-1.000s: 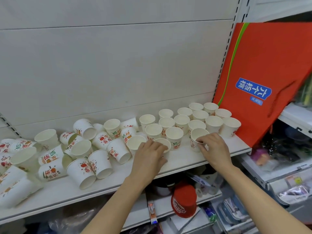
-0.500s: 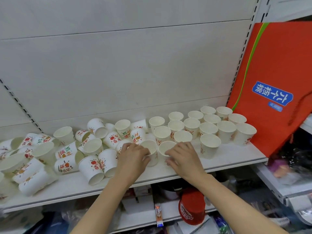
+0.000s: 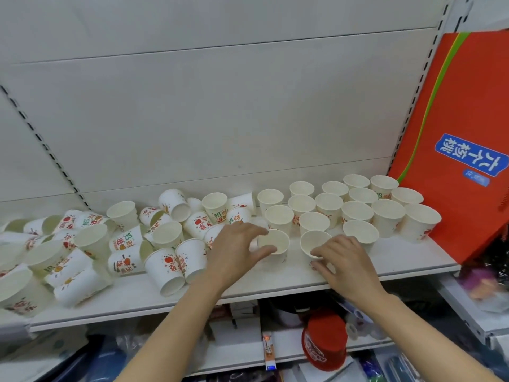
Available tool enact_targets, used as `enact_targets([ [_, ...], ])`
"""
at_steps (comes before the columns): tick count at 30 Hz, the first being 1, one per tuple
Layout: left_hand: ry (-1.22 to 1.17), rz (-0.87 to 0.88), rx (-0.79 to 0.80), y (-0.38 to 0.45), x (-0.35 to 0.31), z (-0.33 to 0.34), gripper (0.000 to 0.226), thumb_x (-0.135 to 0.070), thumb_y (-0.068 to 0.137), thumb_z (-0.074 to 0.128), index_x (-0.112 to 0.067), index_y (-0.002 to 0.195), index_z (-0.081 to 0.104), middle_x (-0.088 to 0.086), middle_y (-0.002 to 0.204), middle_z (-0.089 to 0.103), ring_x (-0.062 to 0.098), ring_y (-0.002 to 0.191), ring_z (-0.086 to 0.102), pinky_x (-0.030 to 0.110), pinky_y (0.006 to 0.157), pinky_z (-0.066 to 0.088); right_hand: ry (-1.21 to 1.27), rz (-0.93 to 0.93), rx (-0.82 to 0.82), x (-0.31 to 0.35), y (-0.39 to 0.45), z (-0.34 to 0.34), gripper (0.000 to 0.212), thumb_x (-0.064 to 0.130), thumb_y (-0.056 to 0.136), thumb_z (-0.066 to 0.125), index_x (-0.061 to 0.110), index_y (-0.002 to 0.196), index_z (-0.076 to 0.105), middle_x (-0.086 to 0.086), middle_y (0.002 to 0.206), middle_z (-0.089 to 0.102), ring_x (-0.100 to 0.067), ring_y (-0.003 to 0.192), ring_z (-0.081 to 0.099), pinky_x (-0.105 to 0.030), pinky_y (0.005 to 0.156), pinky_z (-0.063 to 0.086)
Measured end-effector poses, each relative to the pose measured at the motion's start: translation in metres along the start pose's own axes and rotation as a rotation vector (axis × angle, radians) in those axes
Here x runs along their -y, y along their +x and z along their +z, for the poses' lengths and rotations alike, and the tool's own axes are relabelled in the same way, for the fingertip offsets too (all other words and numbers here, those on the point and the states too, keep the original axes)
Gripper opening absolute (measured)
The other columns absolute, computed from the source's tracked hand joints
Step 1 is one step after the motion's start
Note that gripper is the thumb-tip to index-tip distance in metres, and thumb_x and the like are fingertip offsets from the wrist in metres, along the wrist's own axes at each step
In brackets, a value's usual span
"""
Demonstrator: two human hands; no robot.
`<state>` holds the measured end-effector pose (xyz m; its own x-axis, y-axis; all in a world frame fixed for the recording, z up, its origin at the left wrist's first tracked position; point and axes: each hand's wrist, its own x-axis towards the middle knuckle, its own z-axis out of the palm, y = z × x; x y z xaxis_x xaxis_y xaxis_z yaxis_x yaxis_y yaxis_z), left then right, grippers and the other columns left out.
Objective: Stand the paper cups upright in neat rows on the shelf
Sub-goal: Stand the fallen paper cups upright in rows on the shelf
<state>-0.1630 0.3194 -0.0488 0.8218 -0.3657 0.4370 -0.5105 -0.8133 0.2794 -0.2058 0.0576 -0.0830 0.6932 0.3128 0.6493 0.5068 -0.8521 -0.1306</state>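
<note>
Nearest, below the shelf (image 3: 248,295): a red tub (image 3: 325,340) on the lower level, its contents unseen. On the shelf's front, my left hand (image 3: 234,252) grips an upright cup (image 3: 274,244), thumb on its near wall, fingers curled over the far rim. My right hand (image 3: 344,260) pinches the near rim of a second upright cup (image 3: 314,242). Both cups hold nothing. Left of my hands, a jumble of printed cups (image 3: 110,244), most lying on their sides, mouths empty. Farther right, upright cups in rows (image 3: 358,208), all empty, reaching an orange bag (image 3: 454,119) leaning against the back panel.
</note>
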Motion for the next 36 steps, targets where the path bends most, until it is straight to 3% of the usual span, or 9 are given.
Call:
enact_targets([
  [6, 0.128, -0.350, 0.005, 0.069, 0.088, -0.042, 0.022, -0.030, 0.090, 0.064, -0.026, 0.111, 0.070, -0.005, 0.112, 0.069, 0.019, 0.104, 0.060, 0.035, 0.083, 0.051, -0.024, 0.008, -0.157, 0.027, 0.031, -0.009, 0.027, 0.038, 0.084, 0.062, 0.014, 0.093, 0.073, 0.004, 0.088, 0.068, -0.022, 0.087, 0.055, -0.030, 0.074, 0.039],
  [10, 0.282, -0.187, 0.223, 0.106, 0.105, -0.034, 0.025, -0.023, 0.091, 0.062, -0.025, 0.115, 0.068, -0.003, 0.117, 0.068, 0.019, 0.111, 0.058, 0.032, 0.088, 0.046, -0.012, 0.027, -0.151, 0.052, 0.075, 0.005, 0.015, 0.030, 0.082, 0.064, 0.018, 0.085, 0.071, 0.006, 0.079, 0.065, -0.019, 0.082, 0.052, -0.029, 0.073, 0.036],
  [13, 0.376, -0.067, 0.319, 0.125, 0.107, -0.031, 0.025, -0.025, 0.090, 0.064, -0.025, 0.115, 0.067, -0.003, 0.117, 0.066, 0.019, 0.111, 0.056, 0.033, 0.092, 0.043, -0.045, 0.155, 0.084, 0.065, 0.126, 0.031, 0.009, 0.026, 0.081, 0.069, 0.020, 0.087, 0.070, 0.005, 0.081, 0.067, -0.021, 0.087, 0.053, -0.031, 0.076, 0.035],
  [15, 0.424, -0.109, 0.350, 0.130, 0.114, -0.030, 0.019, -0.032, 0.089, 0.064, -0.023, 0.105, 0.069, -0.004, 0.106, 0.068, 0.018, 0.102, 0.059, 0.033, 0.091, 0.042, -0.059, 0.285, 0.255, 0.069, 0.162, 0.052, 0.012, 0.030, 0.086, 0.063, 0.024, 0.095, 0.070, 0.004, 0.090, 0.068, -0.022, 0.097, 0.053, -0.032, 0.082, 0.035],
  [19, 0.461, -0.108, 0.483, 0.116, 0.127, -0.020, 0.021, -0.045, 0.088, 0.061, -0.024, 0.083, 0.063, -0.003, 0.088, 0.066, 0.019, 0.080, 0.054, 0.034, 0.096, 0.035, -0.232, 0.436, 0.398, 0.069, 0.213, 0.090, 0.024, 0.037, 0.086, 0.059, 0.021, 0.102, 0.068, -0.002, 0.101, 0.068, -0.024, 0.107, 0.049, -0.033, 0.088, 0.033],
  [22, 0.519, -0.066, 0.404, 0.106, 0.136, -0.016, 0.020, -0.037, 0.091, 0.055, -0.021, 0.089, 0.066, 0.001, 0.090, 0.068, 0.021, 0.084, 0.058, 0.033, 0.088, 0.031, -0.429, 0.489, 0.489, 0.065, 0.227, 0.114, 0.035, 0.049, 0.087, 0.055, 0.020, 0.103, 0.067, -0.003, 0.107, 0.064, -0.027, 0.110, 0.045, -0.036, 0.089, 0.031],
  [27, 0.592, -0.013, 0.360, 0.097, 0.141, -0.015, 0.016, -0.023, 0.090, 0.053, -0.019, 0.093, 0.068, 0.004, 0.092, 0.068, 0.022, 0.087, 0.057, 0.034, 0.081, 0.029, -0.409, 0.660, 0.482, 0.061, 0.230, 0.139, 0.035, 0.052, 0.084, 0.056, 0.021, 0.094, 0.067, -0.004, 0.104, 0.061, -0.027, 0.105, 0.041, -0.036, 0.082, 0.025],
  [31, 0.557, 0.028, 0.335, 0.091, 0.142, -0.015, 0.020, -0.027, 0.095, 0.051, -0.017, 0.094, 0.067, 0.005, 0.091, 0.068, 0.022, 0.085, 0.053, 0.034, 0.085, 0.032, -0.318, 0.777, 0.355, 0.068, 0.235, 0.145, 0.022, 0.043, 0.078, 0.064, 0.021, 0.082, 0.065, -0.002, 0.097, 0.058, -0.027, 0.100, 0.040, -0.034, 0.077, 0.023],
  [36, 0.494, 0.036, 0.317, 0.088, 0.145, -0.010, 0.017, -0.021, 0.093, 0.054, -0.020, 0.098, 0.070, 0.002, 0.095, 0.069, 0.023, 0.091, 0.055, 0.033, 0.077, 0.029, -0.181, 0.547, 0.258, 0.063, 0.233, 0.132, 0.007, 0.024, 0.079, 0.063, 0.022, 0.073, 0.064, 0.000, 0.078, 0.067, -0.024, 0.088, 0.056, -0.033, 0.078, 0.033],
])
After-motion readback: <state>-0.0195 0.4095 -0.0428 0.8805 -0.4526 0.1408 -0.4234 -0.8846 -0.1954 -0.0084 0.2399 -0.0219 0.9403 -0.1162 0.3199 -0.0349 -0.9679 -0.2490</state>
